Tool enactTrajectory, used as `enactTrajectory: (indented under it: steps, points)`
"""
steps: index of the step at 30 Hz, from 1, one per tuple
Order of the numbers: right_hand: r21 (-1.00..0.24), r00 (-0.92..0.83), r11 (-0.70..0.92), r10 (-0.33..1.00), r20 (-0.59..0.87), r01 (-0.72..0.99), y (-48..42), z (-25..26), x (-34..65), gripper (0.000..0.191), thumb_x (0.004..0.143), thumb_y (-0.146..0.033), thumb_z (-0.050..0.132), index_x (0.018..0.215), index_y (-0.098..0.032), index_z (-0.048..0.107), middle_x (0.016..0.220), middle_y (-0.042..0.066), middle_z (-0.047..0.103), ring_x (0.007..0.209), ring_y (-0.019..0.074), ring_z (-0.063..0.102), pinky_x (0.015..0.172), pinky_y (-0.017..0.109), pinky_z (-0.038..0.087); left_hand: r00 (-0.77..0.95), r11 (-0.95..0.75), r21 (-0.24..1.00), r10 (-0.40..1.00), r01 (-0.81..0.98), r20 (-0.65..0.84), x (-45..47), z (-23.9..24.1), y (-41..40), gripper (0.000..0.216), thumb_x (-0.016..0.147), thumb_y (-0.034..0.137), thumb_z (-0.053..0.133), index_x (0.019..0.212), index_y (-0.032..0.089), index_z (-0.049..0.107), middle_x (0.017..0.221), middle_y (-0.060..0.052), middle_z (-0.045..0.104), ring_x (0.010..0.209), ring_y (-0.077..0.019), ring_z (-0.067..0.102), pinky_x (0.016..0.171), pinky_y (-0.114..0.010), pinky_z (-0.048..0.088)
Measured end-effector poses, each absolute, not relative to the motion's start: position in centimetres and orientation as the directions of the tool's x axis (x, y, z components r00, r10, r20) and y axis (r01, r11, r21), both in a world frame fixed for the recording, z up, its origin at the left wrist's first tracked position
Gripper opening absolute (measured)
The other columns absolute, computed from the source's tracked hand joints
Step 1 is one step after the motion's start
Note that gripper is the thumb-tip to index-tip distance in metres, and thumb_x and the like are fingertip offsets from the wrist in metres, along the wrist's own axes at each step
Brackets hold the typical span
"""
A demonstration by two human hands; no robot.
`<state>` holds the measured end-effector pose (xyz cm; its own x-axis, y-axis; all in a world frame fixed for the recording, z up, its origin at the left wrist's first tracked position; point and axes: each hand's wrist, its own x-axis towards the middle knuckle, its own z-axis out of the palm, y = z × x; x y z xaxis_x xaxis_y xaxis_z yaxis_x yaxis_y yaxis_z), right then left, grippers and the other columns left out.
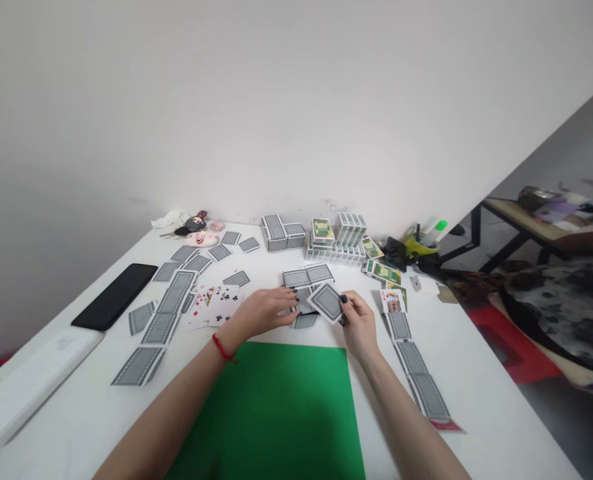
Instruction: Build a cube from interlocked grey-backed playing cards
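Between thumb and fingers of my right hand (360,321) is a playing card (326,301), tilted with its grey patterned back up. It may be more than one card; the edge does not show this. My left hand (269,308) lies palm down just left of it, fingers stretched out and slightly apart over face-down playing cards (303,298). Its fingertips seem to touch these cards. Behind both hands are more grey-backed cards (309,274) in a row. Face-up cards (224,303), clubs and red suits, lie beside my left wrist. A green sheet (286,407) lies under my forearms.
Rows of grey-backed cards stand at left (162,320) and right (415,363). Along the wall are card stacks (279,233), card boxes (334,252) and a yellow cup (421,243). A black phone (119,297) and a white device (41,380) lie at left.
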<state>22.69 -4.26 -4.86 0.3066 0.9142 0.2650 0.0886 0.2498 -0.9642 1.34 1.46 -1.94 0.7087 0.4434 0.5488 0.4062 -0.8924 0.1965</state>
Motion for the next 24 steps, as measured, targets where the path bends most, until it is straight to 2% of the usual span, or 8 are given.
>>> enactTrajectory:
  steps: [2, 4, 6, 10, 13, 19, 24]
  points:
    - [-0.973, 0.251, 0.216, 0.949, 0.190, -0.081, -4.0, -4.3, 22.9, 0.022, 0.078, -0.043, 0.058, 0.084, -0.022, 0.056, 0.069, 0.000, 0.056, 0.057, 0.0144, 0.054, 0.051, 0.028, 0.046, 0.709, -0.890, 0.198, 0.448, 0.410, 0.545, 1.4, -1.9, 1.4, 0.018, 0.084, 0.026, 0.052, 0.084, 0.019, 0.068, 0.095, -0.003, 0.071, 0.092, -0.0157, 0.066, 0.091, -0.028, 0.051]
    - [-0.966, 0.198, 0.209, 0.964, 0.177, -0.155, -3.9, -3.8, 23.0, 0.026, 0.075, -0.042, 0.061, 0.090, -0.022, 0.056, 0.079, 0.003, 0.063, 0.064, 0.0172, 0.060, 0.058, 0.033, 0.050, 0.710, -0.890, 0.203, 0.449, 0.408, 0.543, 1.3, -1.9, 1.4, 0.018, 0.084, 0.026, 0.052, 0.084, 0.019, 0.068, 0.095, -0.003, 0.071, 0.092, -0.0157, 0.066, 0.092, -0.028, 0.051]
    - [-0.972, 0.177, 0.221, 0.963, 0.203, -0.086, -3.8, -3.3, 23.1, 0.027, 0.073, -0.042, 0.064, 0.089, -0.021, 0.059, 0.082, 0.004, 0.066, 0.067, 0.0184, 0.061, 0.062, 0.036, 0.052, 0.705, -0.888, 0.214, 0.454, 0.407, 0.546, 1.3, -2.0, 1.4, 0.018, 0.084, 0.027, 0.052, 0.084, 0.019, 0.068, 0.093, -0.003, 0.072, 0.091, -0.0159, 0.066, 0.091, -0.029, 0.051]
    - [-0.962, 0.204, 0.233, 0.944, 0.258, 0.142, -3.7, -2.7, 23.8, 0.021, 0.070, -0.039, 0.067, 0.072, -0.019, 0.062, 0.061, 0.000, 0.063, 0.054, 0.0142, 0.055, 0.052, 0.029, 0.048, 0.702, -0.887, 0.227, 0.458, 0.403, 0.545, 1.3, -2.1, 1.4, 0.018, 0.084, 0.027, 0.052, 0.084, 0.019, 0.068, 0.094, -0.003, 0.072, 0.092, -0.0162, 0.066, 0.093, -0.029, 0.050]
    - [-0.969, 0.174, 0.223, 0.955, 0.238, 0.103, -3.8, -2.4, 24.2, 0.020, 0.070, -0.037, 0.067, 0.071, -0.018, 0.059, 0.055, -0.001, 0.060, 0.049, 0.0134, 0.055, 0.049, 0.028, 0.047, 0.706, -0.886, 0.223, 0.460, 0.406, 0.538, 1.3, -2.2, 1.5, 0.018, 0.084, 0.027, 0.053, 0.086, 0.019, 0.068, 0.097, -0.004, 0.071, 0.094, -0.0165, 0.066, 0.093, -0.029, 0.050]
    - [-0.983, 0.160, 0.174, 0.974, 0.162, -0.061, -4.2, -3.0, 24.0, 0.025, 0.071, -0.039, 0.067, 0.082, -0.019, 0.058, 0.066, 0.002, 0.067, 0.059, 0.0185, 0.064, 0.053, 0.033, 0.052, 0.708, -0.874, 0.273, 0.487, 0.403, 0.512, 0.8, -2.5, 1.9, 0.021, 0.083, 0.034, 0.057, 0.090, 0.018, 0.069, 0.101, -0.006, 0.070, 0.098, -0.0183, 0.065, 0.091, -0.029, 0.051]
    - [-0.985, 0.126, 0.168, 0.979, 0.163, -0.035, -4.5, -3.8, 23.9, 0.027, 0.075, -0.043, 0.062, 0.087, -0.019, 0.060, 0.075, 0.004, 0.067, 0.063, 0.0185, 0.063, 0.056, 0.036, 0.054, 0.704, -0.860, 0.317, 0.510, 0.400, 0.494, 0.5, -2.6, 2.1, 0.024, 0.082, 0.037, 0.057, 0.093, 0.019, 0.069, 0.103, -0.006, 0.070, 0.099, -0.0187, 0.065, 0.089, -0.029, 0.052]
